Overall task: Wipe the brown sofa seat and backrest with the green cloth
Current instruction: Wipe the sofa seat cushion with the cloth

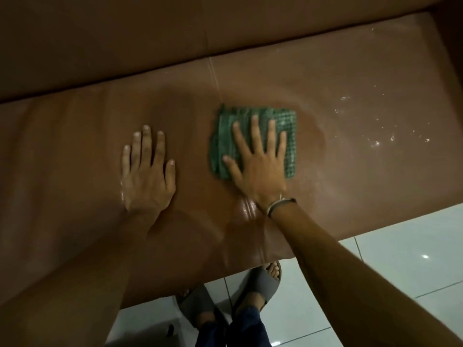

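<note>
The brown sofa seat fills most of the view, with its backrest across the top. A folded green cloth lies flat near the seat's middle. My right hand presses down on the cloth with fingers spread. To the left of the cloth, my left hand rests flat on the bare seat, fingers apart, holding nothing. A darker, damp-looking patch surrounds the cloth. White specks dot the seat to the right of it.
A seam runs across the seat just behind the cloth. Pale floor tiles show at the lower right. My feet in grey sandals stand at the sofa's front edge. The sofa's right arm rises at the upper right corner.
</note>
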Tool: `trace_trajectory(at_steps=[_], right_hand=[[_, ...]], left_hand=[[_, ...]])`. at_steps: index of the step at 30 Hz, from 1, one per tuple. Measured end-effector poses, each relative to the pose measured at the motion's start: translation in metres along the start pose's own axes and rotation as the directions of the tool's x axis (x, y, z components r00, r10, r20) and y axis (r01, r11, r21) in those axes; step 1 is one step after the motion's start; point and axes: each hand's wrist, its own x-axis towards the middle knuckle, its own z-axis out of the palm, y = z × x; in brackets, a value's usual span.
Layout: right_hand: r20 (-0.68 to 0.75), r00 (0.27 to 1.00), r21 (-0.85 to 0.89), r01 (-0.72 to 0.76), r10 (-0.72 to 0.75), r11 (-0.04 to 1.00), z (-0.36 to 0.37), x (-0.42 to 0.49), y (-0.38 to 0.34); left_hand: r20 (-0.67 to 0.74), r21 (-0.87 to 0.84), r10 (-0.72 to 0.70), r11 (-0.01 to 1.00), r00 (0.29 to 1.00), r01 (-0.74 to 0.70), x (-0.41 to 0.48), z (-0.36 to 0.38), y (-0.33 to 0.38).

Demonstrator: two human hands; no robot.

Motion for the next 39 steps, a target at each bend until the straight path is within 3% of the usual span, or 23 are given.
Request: trace_trajectory(at_steps=[3, 6, 8, 11, 15, 17, 21, 24, 26, 30, 32, 35, 37, 39], right_hand=[[0.045, 0.964, 0.043, 0.261, -0.263, 0.964, 0.021, -0.086, -0.017], [0.069, 0.921, -0.017, 0.385, -0.384, 0.923, 0.034, -0.155, 0.007], [0.086, 0.935, -0.042, 0.349, -0.345, 0.936, 0.029, -0.163, 0.036], [0.072, 0.988, -0.046, 0.142, -0.138, 0.989, 0.017, -0.125, 0.058], [0.028, 0.984, 0.061, -0.179, 0.178, 0.982, 0.006, -0.037, 0.008], [0.024, 0.990, 0.048, -0.138, 0.137, 0.989, 0.009, -0.024, -0.021], [0.027, 0.984, 0.030, 0.173, -0.174, 0.984, 0.021, -0.084, 0.002], [0.063, 0.998, -0.004, -0.007, 0.007, 1.000, 0.019, -0.129, 0.062], [0.088, 0.976, -0.023, -0.200, 0.201, 0.980, 0.007, -0.129, 0.106], [0.074, 0.823, 0.121, -0.567, 0.562, 0.815, -0.035, -0.036, 0.192], [0.080, 0.782, 0.203, -0.620, 0.619, 0.758, -0.050, 0.031, 0.205], [0.054, 0.872, 0.155, -0.489, 0.487, 0.859, -0.046, 0.075, 0.180], [0.011, 0.950, 0.103, -0.312, 0.313, 0.944, -0.035, 0.048, 0.161], [0.002, 0.980, 0.071, -0.200, 0.200, 0.977, -0.024, -0.006, 0.163]], left_hand=[[0.007, 0.004, 0.006, 1.000, 1.000, -0.006, 0.002, -0.002, -0.001], [0.001, 0.015, 0.017, 1.000, 1.000, -0.017, 0.003, -0.001, -0.004], [0.004, 0.005, 0.017, 1.000, 1.000, -0.017, 0.003, 0.001, -0.004], [0.012, -0.001, 0.008, 1.000, 1.000, -0.008, 0.002, 0.001, -0.001], [0.036, -0.012, 0.002, 1.000, 0.999, -0.002, 0.002, -0.004, 0.000], [0.067, -0.014, -0.011, 1.000, 0.998, 0.012, -0.001, -0.007, 0.000], [0.161, -0.030, -0.057, 0.998, 0.985, 0.062, -0.002, -0.016, 0.008], [0.222, -0.042, -0.108, 0.992, 0.969, 0.121, 0.002, -0.025, 0.046], [0.243, -0.061, -0.032, 0.997, 0.969, 0.048, 0.008, -0.028, 0.077], [0.222, -0.070, 0.108, 0.993, 0.969, -0.095, 0.029, -0.022, 0.121], [0.212, -0.072, 0.146, 0.988, 0.966, -0.134, 0.044, -0.018, 0.138], [0.204, -0.082, 0.211, 0.977, 0.956, -0.198, 0.077, -0.011, 0.180], [0.195, -0.104, 0.260, 0.964, 0.946, -0.243, 0.098, -0.009, 0.219], [0.172, -0.112, 0.333, 0.942, 0.927, -0.317, 0.108, -0.006, 0.252]])
